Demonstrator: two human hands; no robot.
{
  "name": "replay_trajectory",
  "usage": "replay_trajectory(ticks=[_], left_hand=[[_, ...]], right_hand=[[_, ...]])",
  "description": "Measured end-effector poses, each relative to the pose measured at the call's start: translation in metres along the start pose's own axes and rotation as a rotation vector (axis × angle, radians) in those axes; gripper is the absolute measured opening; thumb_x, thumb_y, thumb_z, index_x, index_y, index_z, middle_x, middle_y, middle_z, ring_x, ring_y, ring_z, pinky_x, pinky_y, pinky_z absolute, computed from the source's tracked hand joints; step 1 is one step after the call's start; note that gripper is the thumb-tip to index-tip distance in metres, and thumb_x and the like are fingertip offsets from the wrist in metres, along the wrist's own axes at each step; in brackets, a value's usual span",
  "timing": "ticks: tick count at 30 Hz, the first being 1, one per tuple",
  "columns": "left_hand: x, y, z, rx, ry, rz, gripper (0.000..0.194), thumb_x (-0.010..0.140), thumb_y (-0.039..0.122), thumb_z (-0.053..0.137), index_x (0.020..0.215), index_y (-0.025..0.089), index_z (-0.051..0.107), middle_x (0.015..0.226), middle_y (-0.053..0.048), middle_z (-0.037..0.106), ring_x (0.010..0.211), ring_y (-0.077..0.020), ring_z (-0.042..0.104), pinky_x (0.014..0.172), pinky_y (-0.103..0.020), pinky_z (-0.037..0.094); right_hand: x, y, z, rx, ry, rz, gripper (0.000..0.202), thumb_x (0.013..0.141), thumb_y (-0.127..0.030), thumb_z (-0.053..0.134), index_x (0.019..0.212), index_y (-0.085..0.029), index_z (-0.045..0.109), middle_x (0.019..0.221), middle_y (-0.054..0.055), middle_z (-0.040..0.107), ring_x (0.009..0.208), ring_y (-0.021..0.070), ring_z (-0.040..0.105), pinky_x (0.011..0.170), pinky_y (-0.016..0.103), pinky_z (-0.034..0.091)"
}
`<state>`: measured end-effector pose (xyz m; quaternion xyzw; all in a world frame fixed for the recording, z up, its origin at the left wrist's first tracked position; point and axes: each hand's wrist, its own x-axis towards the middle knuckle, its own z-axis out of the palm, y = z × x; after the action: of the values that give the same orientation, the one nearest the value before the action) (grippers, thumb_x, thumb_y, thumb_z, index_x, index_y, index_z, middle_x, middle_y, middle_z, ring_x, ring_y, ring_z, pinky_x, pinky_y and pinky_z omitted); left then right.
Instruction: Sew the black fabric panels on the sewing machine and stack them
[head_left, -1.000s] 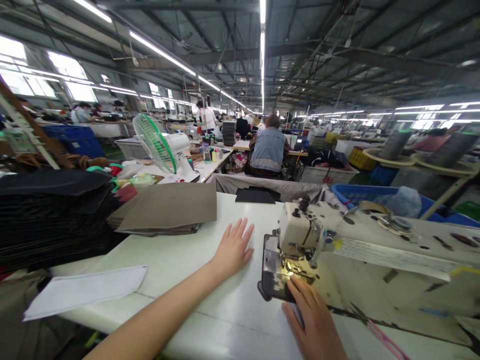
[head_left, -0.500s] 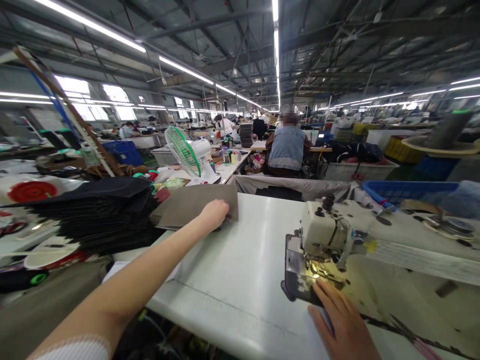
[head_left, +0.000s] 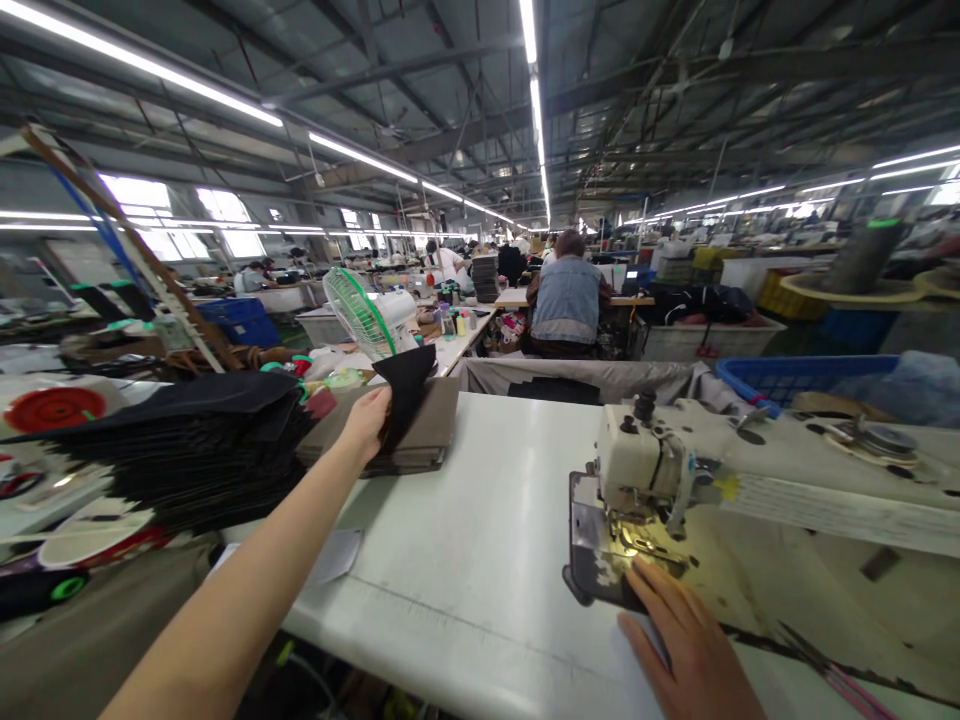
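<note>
My left hand [head_left: 369, 422] is closed on the edge of a black fabric piece [head_left: 409, 385], which stands raised and bent above a stack of grey-brown fabric pieces [head_left: 431, 430]. The stack rests at the far left part of the white table [head_left: 480, 540]. My right hand [head_left: 679, 630] lies by the front of the sewing machine [head_left: 645, 465], thumb apart from the fingers, fingertips at the lit needle plate [head_left: 637, 540]. Nothing shows in its grasp.
A tall pile of black fabric [head_left: 202, 440] stands left of the stack. Scissors [head_left: 832, 670] lie right of my right hand. Beyond are a fan [head_left: 367, 310], a blue basket [head_left: 810, 372] and a seated person [head_left: 568, 300] seen from behind.
My left hand has moved left and a little nearer, and now lifts a black piece over the grey-brown stack, where it earlier rested at the stack's right part. My right hand has stayed put.
</note>
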<state>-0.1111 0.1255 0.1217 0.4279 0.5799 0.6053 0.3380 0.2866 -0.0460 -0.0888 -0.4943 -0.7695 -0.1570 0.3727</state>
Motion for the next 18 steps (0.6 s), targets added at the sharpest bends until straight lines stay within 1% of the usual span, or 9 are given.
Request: replay_trajectory(ticks=[2, 4, 6, 7, 9, 10, 13, 16, 18], left_hand=[[-0.013, 0.006, 0.004, 0.058, -0.07, 0.091, 0.011, 0.067, 0.016, 0.065, 0.064, 0.019, 0.054, 0.076, 0.001, 0.063, 0.083, -0.0157, 0.061, 0.077, -0.023, 0.049], [-0.039, 0.005, 0.015, 0.189, -0.274, 0.241, 0.011, 0.065, 0.009, 0.065, 0.064, 0.018, 0.058, 0.094, -0.002, 0.067, 0.097, -0.0169, 0.06, 0.092, -0.024, 0.046], [-0.077, -0.009, 0.031, 0.476, -0.698, 0.568, 0.009, 0.075, 0.01, 0.058, 0.072, 0.018, 0.06, 0.109, -0.006, 0.066, 0.105, -0.0192, 0.059, 0.099, -0.03, 0.044], [-0.099, -0.02, 0.039, 0.566, -0.873, 0.688, 0.011, 0.078, 0.009, 0.055, 0.076, 0.019, 0.06, 0.112, -0.007, 0.064, 0.105, -0.0194, 0.059, 0.097, -0.03, 0.045], [-0.143, -0.043, 0.054, 0.692, -1.152, 0.818, 0.016, 0.081, 0.005, 0.051, 0.081, 0.019, 0.059, 0.113, -0.008, 0.064, 0.104, -0.0194, 0.061, 0.092, -0.028, 0.048], [-0.162, -0.054, 0.059, 0.74, -1.235, 0.865, 0.017, 0.084, 0.005, 0.049, 0.082, 0.019, 0.06, 0.114, -0.009, 0.064, 0.105, -0.0203, 0.061, 0.092, -0.028, 0.049], [-0.195, -0.074, 0.066, 0.75, -1.344, 0.901, 0.016, 0.089, 0.009, 0.05, 0.082, 0.018, 0.061, 0.11, -0.009, 0.065, 0.104, -0.0221, 0.062, 0.091, -0.031, 0.05], [-0.192, -0.074, 0.067, 0.644, -1.298, 0.781, 0.015, 0.087, 0.008, 0.052, 0.081, 0.017, 0.062, 0.109, -0.009, 0.065, 0.102, -0.0209, 0.061, 0.09, -0.03, 0.049], [-0.182, -0.069, 0.067, 0.57, -1.27, 0.688, 0.015, 0.084, 0.006, 0.053, 0.08, 0.018, 0.062, 0.107, -0.008, 0.065, 0.103, -0.0197, 0.061, 0.092, -0.03, 0.048]], right_hand=[[0.003, -0.007, -0.005, 0.024, 0.022, 0.036, 0.042, 0.1, -0.046, 0.048, 0.133, -0.021, 0.058, 0.123, 0.01, 0.069, 0.109, 0.028, 0.067, 0.091, 0.044, 0.054], [0.009, -0.02, -0.016, 0.049, 0.062, 0.072, 0.046, 0.1, -0.04, 0.05, 0.142, -0.021, 0.051, 0.132, 0.012, 0.064, 0.118, 0.029, 0.063, 0.097, 0.046, 0.053], [0.015, -0.039, -0.034, 0.054, 0.116, 0.076, 0.055, 0.097, -0.031, 0.057, 0.15, -0.021, 0.042, 0.141, 0.013, 0.058, 0.127, 0.0293, 0.058, 0.105, 0.047, 0.049], [0.019, -0.048, -0.044, 0.046, 0.151, 0.041, 0.061, 0.094, -0.029, 0.062, 0.151, -0.021, 0.04, 0.141, 0.013, 0.058, 0.127, 0.0291, 0.057, 0.105, 0.046, 0.049], [0.025, -0.064, -0.063, 0.057, 0.151, -0.083, 0.068, 0.09, -0.032, 0.068, 0.151, -0.02, 0.039, 0.137, 0.012, 0.062, 0.128, 0.0287, 0.058, 0.107, 0.046, 0.049], [0.027, -0.069, -0.072, 0.074, 0.103, -0.139, 0.066, 0.091, -0.036, 0.067, 0.15, -0.021, 0.041, 0.136, 0.012, 0.063, 0.128, 0.0284, 0.058, 0.107, 0.046, 0.048], [0.028, -0.07, -0.09, 0.137, -0.135, -0.151, 0.061, 0.091, -0.052, 0.063, 0.142, -0.02, 0.051, 0.139, 0.013, 0.061, 0.134, 0.0302, 0.053, 0.11, 0.05, 0.047], [0.021, -0.061, -0.096, 0.182, -0.283, -0.042, 0.071, 0.088, -0.061, 0.064, 0.142, -0.017, 0.051, 0.144, 0.016, 0.057, 0.137, 0.0315, 0.049, 0.11, 0.051, 0.046], [0.017, -0.059, -0.096, 0.223, -0.335, 0.039, 0.08, 0.084, -0.066, 0.065, 0.146, -0.018, 0.048, 0.143, 0.016, 0.057, 0.134, 0.0319, 0.052, 0.109, 0.051, 0.046]])
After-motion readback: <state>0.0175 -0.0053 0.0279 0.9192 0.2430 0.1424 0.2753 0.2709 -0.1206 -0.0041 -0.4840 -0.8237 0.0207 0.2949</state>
